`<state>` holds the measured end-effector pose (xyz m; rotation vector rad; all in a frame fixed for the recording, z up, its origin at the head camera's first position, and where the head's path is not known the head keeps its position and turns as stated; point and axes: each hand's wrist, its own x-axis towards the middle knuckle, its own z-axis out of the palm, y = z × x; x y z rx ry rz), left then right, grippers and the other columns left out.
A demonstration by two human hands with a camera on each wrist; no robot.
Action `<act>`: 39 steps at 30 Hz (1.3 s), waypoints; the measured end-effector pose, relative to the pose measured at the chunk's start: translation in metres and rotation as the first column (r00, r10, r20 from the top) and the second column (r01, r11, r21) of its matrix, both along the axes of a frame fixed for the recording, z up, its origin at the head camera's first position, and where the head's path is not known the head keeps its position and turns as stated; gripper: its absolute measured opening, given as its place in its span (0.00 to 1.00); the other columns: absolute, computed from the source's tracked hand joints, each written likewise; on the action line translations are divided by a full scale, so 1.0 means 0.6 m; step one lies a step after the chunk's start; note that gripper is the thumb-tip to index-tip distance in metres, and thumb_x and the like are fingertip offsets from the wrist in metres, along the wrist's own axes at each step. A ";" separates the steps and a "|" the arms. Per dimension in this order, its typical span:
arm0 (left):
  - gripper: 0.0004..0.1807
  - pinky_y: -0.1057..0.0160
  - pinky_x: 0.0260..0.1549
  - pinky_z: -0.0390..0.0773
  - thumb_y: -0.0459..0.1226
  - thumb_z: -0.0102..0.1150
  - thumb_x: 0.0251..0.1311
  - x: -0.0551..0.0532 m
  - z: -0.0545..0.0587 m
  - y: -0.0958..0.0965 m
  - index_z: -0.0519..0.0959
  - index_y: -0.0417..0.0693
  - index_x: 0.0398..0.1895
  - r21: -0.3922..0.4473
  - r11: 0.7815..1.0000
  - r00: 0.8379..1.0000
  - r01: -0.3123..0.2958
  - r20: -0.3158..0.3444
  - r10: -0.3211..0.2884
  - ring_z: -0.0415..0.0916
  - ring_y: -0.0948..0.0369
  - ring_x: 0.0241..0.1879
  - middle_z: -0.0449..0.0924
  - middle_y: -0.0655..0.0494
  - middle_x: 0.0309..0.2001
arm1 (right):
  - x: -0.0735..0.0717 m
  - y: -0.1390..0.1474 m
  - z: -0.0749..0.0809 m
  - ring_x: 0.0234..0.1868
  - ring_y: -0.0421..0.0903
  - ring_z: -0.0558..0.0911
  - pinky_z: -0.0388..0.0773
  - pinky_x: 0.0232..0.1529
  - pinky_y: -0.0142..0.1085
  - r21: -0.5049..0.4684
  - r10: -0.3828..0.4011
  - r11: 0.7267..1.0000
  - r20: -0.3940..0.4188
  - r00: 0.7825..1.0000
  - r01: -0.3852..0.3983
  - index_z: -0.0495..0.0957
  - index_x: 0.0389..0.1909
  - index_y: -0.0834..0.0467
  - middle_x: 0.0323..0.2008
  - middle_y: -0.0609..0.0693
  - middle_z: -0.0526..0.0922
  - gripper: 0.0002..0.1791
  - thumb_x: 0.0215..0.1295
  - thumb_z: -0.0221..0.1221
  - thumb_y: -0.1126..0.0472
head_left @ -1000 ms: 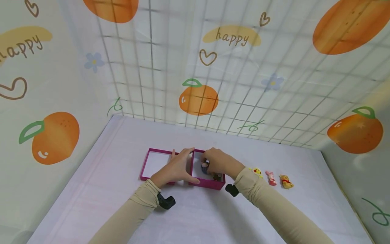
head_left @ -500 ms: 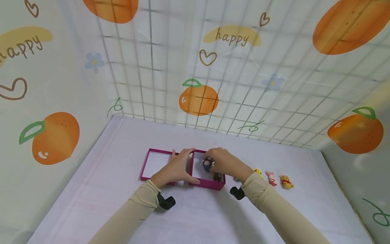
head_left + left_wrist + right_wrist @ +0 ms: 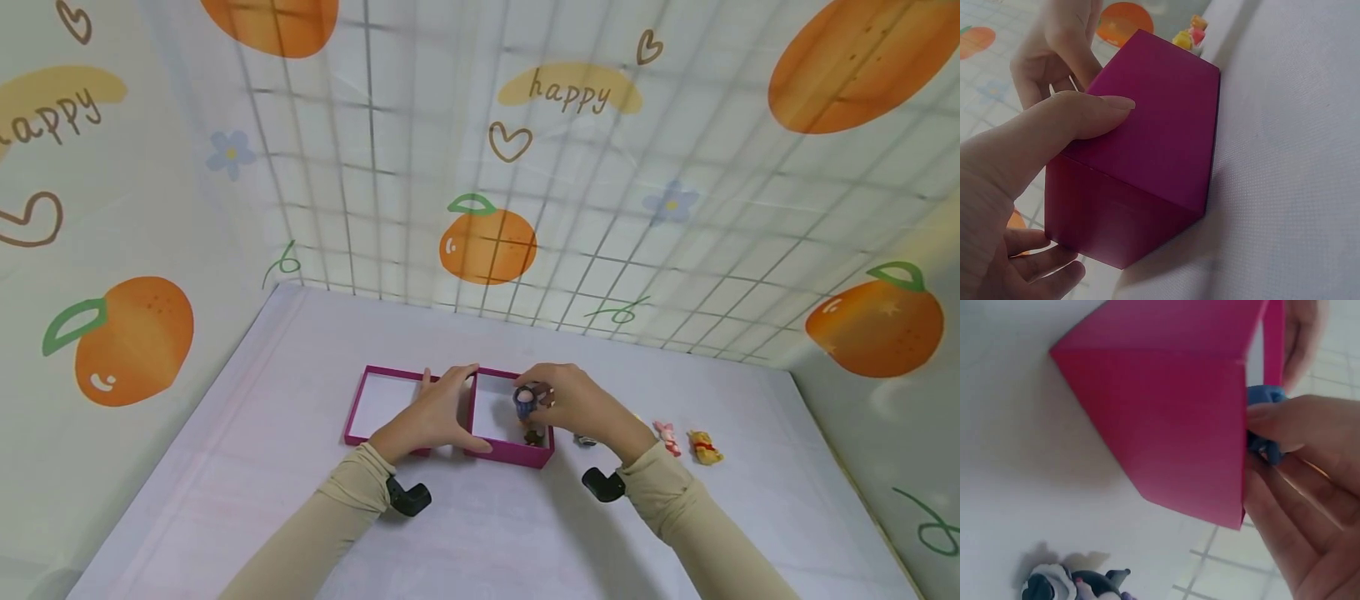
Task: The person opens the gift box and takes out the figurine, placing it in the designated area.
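**White worktop, magenta box near its middle**

The box stands with its top open — a shallow magenta tray lies just left of it. To its right, in a loose row, are a dark-and-white figurine, a yellow figurine (almost wholly hidden in the head view), a pink figurine and, farthest right, a golden bear.

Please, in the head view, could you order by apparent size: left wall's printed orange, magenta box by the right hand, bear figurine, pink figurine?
1. Left wall's printed orange
2. Magenta box
3. Bear figurine and pink figurine: too alike to rank
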<state>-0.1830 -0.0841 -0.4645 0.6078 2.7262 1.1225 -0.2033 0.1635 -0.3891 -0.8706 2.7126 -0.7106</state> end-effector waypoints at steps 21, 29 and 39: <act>0.69 0.32 0.79 0.30 0.56 0.85 0.39 -0.001 -0.004 0.000 0.53 0.48 0.82 0.019 1.000 1.000 0.004 0.001 -0.004 0.60 0.50 0.79 0.62 0.48 0.78 | 0.043 0.079 0.017 0.51 0.57 0.88 0.89 0.48 0.47 -0.152 -0.070 0.986 -0.026 0.997 0.065 0.81 0.57 0.61 0.52 0.56 0.86 0.25 0.57 0.72 0.72; 0.69 0.32 0.79 0.30 0.57 0.85 0.39 -0.001 -0.007 0.000 0.53 0.48 0.82 0.012 1.000 1.000 0.007 -0.005 -0.007 0.60 0.50 0.79 0.62 0.48 0.78 | 0.063 0.107 0.013 0.48 0.54 0.90 0.88 0.48 0.47 -0.169 -0.074 0.984 -0.059 0.996 0.063 0.81 0.56 0.62 0.52 0.57 0.87 0.27 0.54 0.73 0.74; 0.69 0.32 0.79 0.31 0.57 0.85 0.39 -0.001 -0.006 0.002 0.53 0.48 0.82 0.002 1.000 1.000 0.001 -0.002 -0.001 0.60 0.51 0.79 0.61 0.49 0.79 | 0.088 0.134 -0.010 0.45 0.51 0.91 0.89 0.46 0.44 -0.165 -0.106 0.981 -0.029 0.994 0.100 0.82 0.55 0.63 0.51 0.57 0.88 0.26 0.53 0.74 0.72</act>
